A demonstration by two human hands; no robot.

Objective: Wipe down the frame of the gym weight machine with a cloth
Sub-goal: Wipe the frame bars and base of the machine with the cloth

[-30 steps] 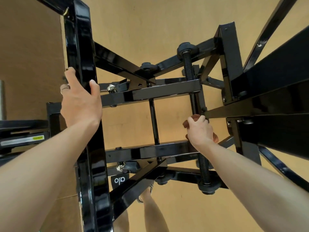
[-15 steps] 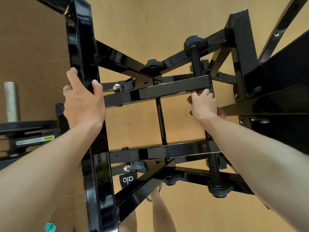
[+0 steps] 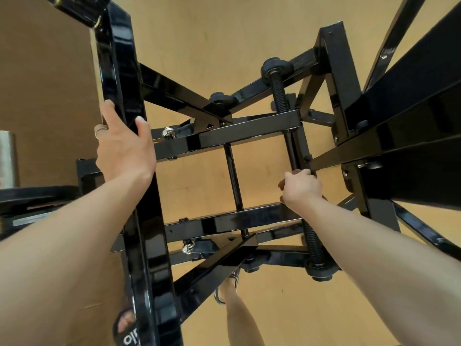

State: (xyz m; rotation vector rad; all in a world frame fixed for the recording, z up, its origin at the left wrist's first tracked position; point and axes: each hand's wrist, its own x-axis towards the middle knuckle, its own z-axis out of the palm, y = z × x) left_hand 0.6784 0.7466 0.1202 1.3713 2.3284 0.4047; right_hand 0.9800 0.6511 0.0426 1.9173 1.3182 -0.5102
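Black gloss-painted steel tubing makes up the weight machine frame [image 3: 244, 134], seen from above over a tan floor [image 3: 199, 41]. The left hand [image 3: 124, 148] grips the tall upright post [image 3: 119, 78] on the left side, fingers curled round one face and the thumb hooked over the other; a ring [image 3: 99, 129] shows on one finger. The right hand [image 3: 301, 188] is closed round a reddish-brown cloth [image 3: 324, 198], of which only small bits show past the knuckles and wrist, and it clasps the cloth against the vertical rod [image 3: 291, 151] that runs between the upper crossbar [image 3: 249, 132] and the lower crossbar [image 3: 237, 219]. The hand sits just above the lower crossbar, where the smooth rod meets its threaded part [image 3: 313, 243]. A thinner rod [image 3: 233, 176] stands well apart to the left between the same crossbars. At the far left, a metal peg [image 3: 8, 158] rises above a weight plate [image 3: 37, 193]. Below, two sandalled feet show on the floor.
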